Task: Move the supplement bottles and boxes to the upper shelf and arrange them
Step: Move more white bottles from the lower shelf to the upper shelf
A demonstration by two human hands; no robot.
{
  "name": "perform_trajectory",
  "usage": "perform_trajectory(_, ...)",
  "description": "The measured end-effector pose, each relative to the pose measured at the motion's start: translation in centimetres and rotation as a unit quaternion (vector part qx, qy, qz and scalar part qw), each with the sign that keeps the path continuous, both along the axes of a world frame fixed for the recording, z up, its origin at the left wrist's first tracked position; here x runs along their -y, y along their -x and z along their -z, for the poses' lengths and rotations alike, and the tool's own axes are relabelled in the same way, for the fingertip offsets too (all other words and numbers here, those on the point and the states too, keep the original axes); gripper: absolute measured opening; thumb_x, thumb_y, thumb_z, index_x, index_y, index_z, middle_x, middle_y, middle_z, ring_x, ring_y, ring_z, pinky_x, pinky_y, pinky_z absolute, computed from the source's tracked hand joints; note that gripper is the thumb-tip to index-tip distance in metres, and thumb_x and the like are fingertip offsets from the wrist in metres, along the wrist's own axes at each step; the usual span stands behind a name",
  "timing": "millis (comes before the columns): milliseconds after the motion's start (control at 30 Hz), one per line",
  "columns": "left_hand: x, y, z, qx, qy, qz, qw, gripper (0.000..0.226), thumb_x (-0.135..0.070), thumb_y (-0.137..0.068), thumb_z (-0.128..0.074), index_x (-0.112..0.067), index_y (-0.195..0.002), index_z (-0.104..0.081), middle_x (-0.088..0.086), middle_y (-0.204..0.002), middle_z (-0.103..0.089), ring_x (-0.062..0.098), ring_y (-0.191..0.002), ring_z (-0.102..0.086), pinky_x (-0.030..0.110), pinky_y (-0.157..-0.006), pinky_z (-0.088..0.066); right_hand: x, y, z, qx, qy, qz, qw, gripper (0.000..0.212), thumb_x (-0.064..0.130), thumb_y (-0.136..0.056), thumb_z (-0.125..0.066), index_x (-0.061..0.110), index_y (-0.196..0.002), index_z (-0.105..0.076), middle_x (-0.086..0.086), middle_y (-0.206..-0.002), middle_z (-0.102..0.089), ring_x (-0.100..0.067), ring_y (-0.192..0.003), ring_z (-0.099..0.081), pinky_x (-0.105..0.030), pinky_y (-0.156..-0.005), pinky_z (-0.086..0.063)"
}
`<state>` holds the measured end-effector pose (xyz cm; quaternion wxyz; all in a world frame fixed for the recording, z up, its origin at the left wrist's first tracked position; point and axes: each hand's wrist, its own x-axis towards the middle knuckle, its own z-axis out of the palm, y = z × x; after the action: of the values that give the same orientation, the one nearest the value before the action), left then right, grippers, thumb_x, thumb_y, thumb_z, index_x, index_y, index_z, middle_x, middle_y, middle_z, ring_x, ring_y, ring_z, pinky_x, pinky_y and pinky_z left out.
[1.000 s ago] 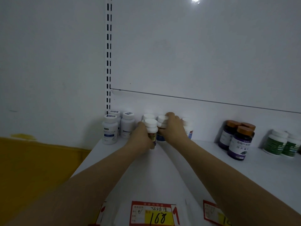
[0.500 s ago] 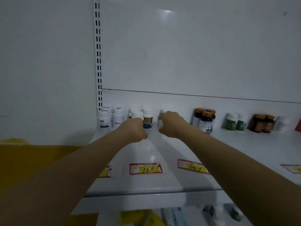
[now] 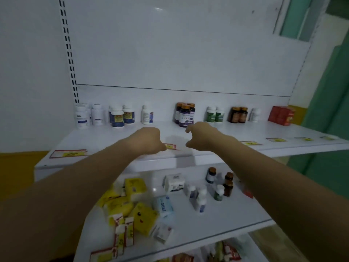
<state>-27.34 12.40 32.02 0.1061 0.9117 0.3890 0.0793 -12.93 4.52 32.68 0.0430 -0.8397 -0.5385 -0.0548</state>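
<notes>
Along the back of the upper shelf (image 3: 113, 138) stand white bottles (image 3: 82, 117), blue-and-yellow labelled bottles (image 3: 122, 117), a lone white bottle (image 3: 147, 115), dark purple bottles (image 3: 185, 115), green bottles (image 3: 215, 114), brown bottles (image 3: 238, 115) and a red box (image 3: 281, 115). My left hand (image 3: 147, 140) and my right hand (image 3: 202, 136) hover over the shelf's front, fingers loosely curled, holding nothing. On the lower shelf (image 3: 217, 227) lie yellow boxes (image 3: 132, 201), a blue pack (image 3: 163, 206), a white box (image 3: 174, 182) and several small bottles (image 3: 219, 186).
A slotted upright (image 3: 69, 53) runs up the left of the white back panel. Price tags (image 3: 68, 153) line the upper shelf's front edge. A green wall (image 3: 328, 110) stands at the right. More packs sit on a shelf below (image 3: 226, 252).
Both hands let go of the bottles at the back and drew toward the shelf's front. The view pulled back, revealing the lower shelf and the full row.
</notes>
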Motion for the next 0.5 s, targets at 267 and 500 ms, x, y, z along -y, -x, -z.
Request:
perform_trajectory(267,14.9,-6.4,2.5,0.057,-0.004,0.027,0.998,0.046,-0.031,-0.088,-0.059,-0.005,-0.126,-0.052,0.014,-0.128,-0.055,0.025,-0.108,-0.053,0.03,-0.083,-0.041,17.7,-7.7,3.6,-0.032,0.033,0.057,0.997,0.041,0.025,-0.089,-0.058,0.01,-0.127,-0.051,-0.012,-0.123,-0.055,-0.03,-0.111,-0.053,-0.041,-0.095,-0.047)
perform_trajectory(500,23.3,-11.1,9.7,-0.001,0.133,0.04,0.99,0.045,-0.032,-0.086,-0.062,-0.005,-0.122,-0.053,0.009,-0.114,-0.055,0.022,-0.098,-0.048,0.029,-0.083,-0.04,27.9,-12.7,10.0,-0.086,0.07,0.089,0.99,0.04,0.023,-0.086,-0.059,0.011,-0.123,-0.055,-0.011,-0.116,-0.061,-0.028,-0.104,-0.057,-0.034,-0.086,-0.049)
